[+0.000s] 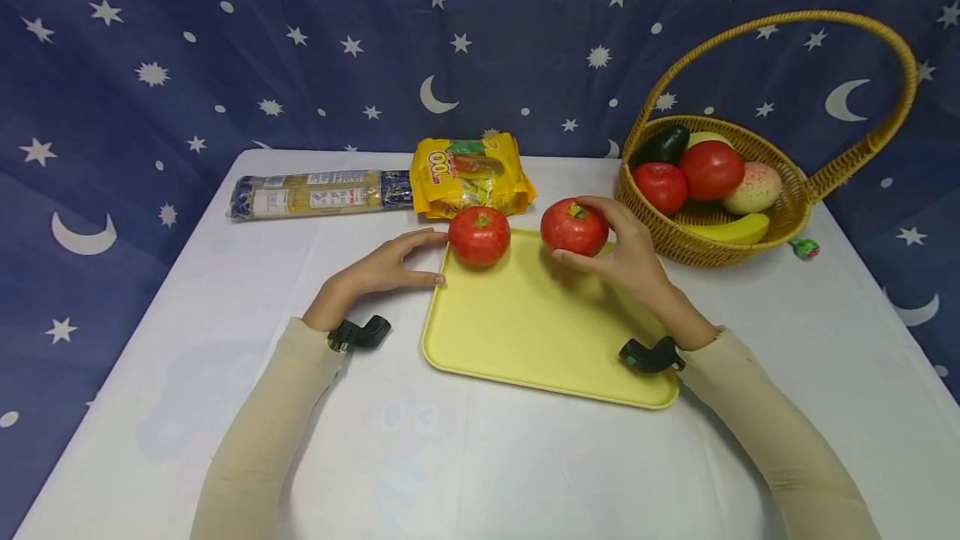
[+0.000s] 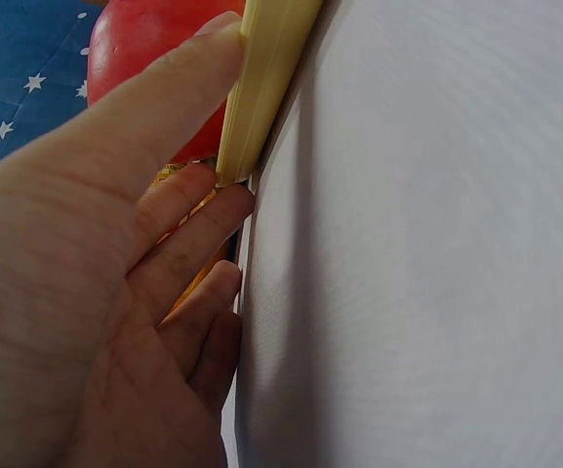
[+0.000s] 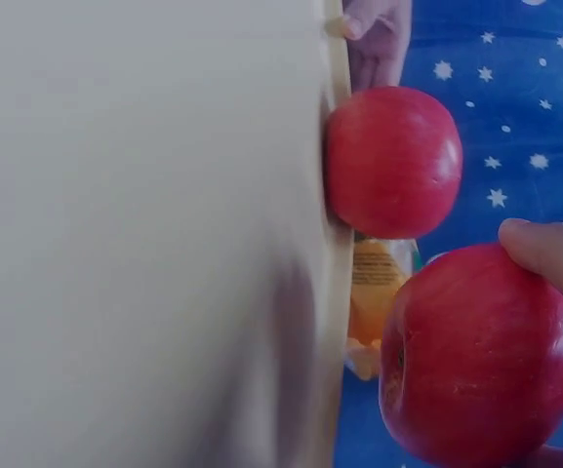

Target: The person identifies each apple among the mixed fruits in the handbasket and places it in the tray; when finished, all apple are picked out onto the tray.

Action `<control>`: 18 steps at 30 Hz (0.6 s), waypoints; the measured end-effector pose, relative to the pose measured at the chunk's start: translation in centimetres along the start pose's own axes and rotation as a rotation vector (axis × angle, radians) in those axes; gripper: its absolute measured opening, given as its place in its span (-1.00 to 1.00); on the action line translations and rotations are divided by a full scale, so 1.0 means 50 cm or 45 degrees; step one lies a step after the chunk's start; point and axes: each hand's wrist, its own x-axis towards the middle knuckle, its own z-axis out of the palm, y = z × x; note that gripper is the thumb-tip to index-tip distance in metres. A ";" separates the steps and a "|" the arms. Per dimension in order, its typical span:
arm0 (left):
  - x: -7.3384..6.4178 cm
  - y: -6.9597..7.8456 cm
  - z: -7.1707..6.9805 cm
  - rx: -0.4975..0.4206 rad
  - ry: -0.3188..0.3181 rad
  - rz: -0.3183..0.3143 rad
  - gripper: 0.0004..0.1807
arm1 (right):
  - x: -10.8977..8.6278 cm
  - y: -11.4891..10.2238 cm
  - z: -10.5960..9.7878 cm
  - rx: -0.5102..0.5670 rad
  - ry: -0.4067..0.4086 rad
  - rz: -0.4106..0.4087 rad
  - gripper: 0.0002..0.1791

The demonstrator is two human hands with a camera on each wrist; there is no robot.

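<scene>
My right hand (image 1: 626, 261) holds a red apple (image 1: 574, 227) between thumb and fingers, over the far right part of a yellow tray (image 1: 540, 323). In the right wrist view that apple (image 3: 481, 356) hangs above the tray surface, apart from it. A second red apple (image 1: 480, 237) rests at the tray's far left corner. My left hand (image 1: 386, 265) is beside that corner, fingers spread and holding nothing. In the left wrist view its thumb (image 2: 179, 83) lies against the tray's rim (image 2: 261, 88), with the other fingers near the tray's corner.
Behind the tray lies a yellow packet (image 1: 472, 176), and left of it a long clear pack of spaghetti (image 1: 322, 194). At the back right stands a wicker basket (image 1: 701, 248) with a tall handle, holding several fruits and vegetables. A small red-and-green item (image 1: 806, 249) lies beside the basket.
</scene>
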 end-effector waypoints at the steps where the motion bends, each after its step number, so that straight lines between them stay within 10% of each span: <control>1: 0.000 0.000 0.000 0.002 0.001 0.002 -0.21 | -0.001 -0.001 0.002 -0.001 -0.014 0.009 -0.23; 18: 0.000 0.002 -0.001 0.014 0.001 0.003 -0.21 | 0.004 0.005 0.040 -0.023 -0.178 0.068 -0.16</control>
